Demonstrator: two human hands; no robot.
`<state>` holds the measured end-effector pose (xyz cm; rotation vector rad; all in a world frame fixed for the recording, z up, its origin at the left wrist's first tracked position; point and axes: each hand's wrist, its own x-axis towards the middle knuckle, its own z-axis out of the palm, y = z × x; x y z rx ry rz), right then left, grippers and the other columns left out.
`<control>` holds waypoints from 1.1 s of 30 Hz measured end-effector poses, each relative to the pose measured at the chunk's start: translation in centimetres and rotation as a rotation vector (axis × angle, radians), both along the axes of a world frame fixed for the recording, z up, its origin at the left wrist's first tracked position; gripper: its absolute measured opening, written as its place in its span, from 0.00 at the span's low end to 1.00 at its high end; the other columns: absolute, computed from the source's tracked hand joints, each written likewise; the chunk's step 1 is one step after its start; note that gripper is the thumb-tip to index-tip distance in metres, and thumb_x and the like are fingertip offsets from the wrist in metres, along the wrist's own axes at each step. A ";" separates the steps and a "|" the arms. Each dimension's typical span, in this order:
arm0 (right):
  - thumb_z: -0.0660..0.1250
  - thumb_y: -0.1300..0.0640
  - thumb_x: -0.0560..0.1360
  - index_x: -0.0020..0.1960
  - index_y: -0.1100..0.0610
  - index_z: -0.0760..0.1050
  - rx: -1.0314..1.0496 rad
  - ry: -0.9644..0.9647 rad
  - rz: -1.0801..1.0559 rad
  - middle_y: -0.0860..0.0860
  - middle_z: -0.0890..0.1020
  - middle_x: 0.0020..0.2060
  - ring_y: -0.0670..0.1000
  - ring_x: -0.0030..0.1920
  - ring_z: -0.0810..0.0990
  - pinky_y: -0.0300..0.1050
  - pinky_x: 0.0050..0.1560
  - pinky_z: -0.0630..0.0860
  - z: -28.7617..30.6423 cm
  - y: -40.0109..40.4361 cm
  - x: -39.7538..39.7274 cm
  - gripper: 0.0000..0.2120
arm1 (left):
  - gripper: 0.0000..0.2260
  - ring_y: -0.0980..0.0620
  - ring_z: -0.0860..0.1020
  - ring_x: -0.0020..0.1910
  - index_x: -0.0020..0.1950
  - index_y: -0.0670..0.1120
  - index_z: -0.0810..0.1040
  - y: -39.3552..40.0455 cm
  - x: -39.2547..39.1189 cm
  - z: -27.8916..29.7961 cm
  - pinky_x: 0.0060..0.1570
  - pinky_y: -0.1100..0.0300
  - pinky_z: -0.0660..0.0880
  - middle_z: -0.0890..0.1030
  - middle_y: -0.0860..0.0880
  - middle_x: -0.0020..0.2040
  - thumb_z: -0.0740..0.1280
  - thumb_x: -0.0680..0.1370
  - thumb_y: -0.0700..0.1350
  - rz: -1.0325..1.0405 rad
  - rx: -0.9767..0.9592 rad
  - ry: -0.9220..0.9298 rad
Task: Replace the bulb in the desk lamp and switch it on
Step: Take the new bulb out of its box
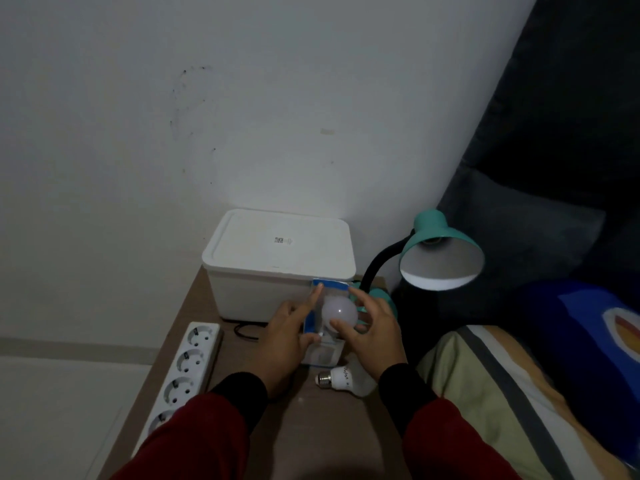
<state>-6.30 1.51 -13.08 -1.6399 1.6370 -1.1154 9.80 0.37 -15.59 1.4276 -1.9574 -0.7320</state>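
Observation:
A white bulb (340, 310) sits in a blue and clear package (320, 353) held upright over the brown table (322, 431). My left hand (282, 344) grips the package's left side. My right hand (375, 336) has its thumb and fingers on the bulb's round head. A second white bulb (346, 378) with a metal screw base lies on the table just below my right hand. The teal desk lamp (440, 251) stands at the right on a black gooseneck; its shade faces me and the socket looks empty. It is not lit.
A white lidded box (280, 258) stands at the back of the table against the wall. A white power strip (185, 368) with several sockets lies along the left edge. A bed with a striped blanket (502, 393) and a blue pillow (588, 341) is at the right.

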 end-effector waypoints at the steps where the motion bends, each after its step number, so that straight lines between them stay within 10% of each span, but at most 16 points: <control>1: 0.72 0.59 0.71 0.69 0.51 0.69 -0.012 -0.010 -0.003 0.49 0.69 0.56 0.47 0.54 0.75 0.23 0.45 0.74 0.3 0.4 -0.1 0.28 | 0.38 0.54 0.70 0.57 0.74 0.65 0.46 0.3 0.0 0.2 0.60 0.65 0.67 0.68 0.49 0.59 0.67 0.77 0.44 0.007 -0.007 -0.007; 5: 0.66 0.59 0.76 0.69 0.47 0.67 -0.063 -0.063 0.004 0.48 0.70 0.57 0.40 0.52 0.74 0.24 0.49 0.72 1.7 1.7 -1.0 0.24 | 0.40 0.52 0.69 0.62 0.75 0.62 0.48 1.0 -0.4 0.9 0.64 0.60 0.68 0.67 0.49 0.64 0.70 0.74 0.41 0.040 -0.052 -0.020; 12: 0.60 0.59 0.79 0.55 0.32 0.71 -0.059 -0.377 -0.043 0.54 0.73 0.66 0.54 0.64 0.73 0.56 0.65 0.74 3.6 3.1 -2.2 0.19 | 0.27 0.53 0.72 0.60 0.72 0.51 0.66 1.4 -0.9 1.7 0.58 0.67 0.65 0.75 0.47 0.61 0.69 0.75 0.39 0.140 -0.040 0.063; 17: 0.58 0.58 0.80 0.59 0.40 0.70 -0.033 -0.550 -0.066 0.52 0.73 0.62 0.54 0.59 0.76 0.51 0.57 0.78 3.5 3.0 -2.2 0.14 | 0.12 0.48 0.77 0.58 0.60 0.44 0.80 2.2 -1.4 1.9 0.60 0.61 0.70 0.81 0.43 0.59 0.66 0.77 0.39 0.252 -0.039 0.093; 33: 0.64 0.61 0.77 0.55 0.42 0.73 0.037 -0.586 -0.101 0.57 0.73 0.64 0.54 0.58 0.76 0.40 0.47 0.80 2.3 1.7 -1.0 0.15 | 0.10 0.57 0.71 0.47 0.56 0.47 0.82 1.9 -1.2 0.5 0.51 0.68 0.69 0.74 0.47 0.51 0.68 0.76 0.42 0.298 -0.009 0.061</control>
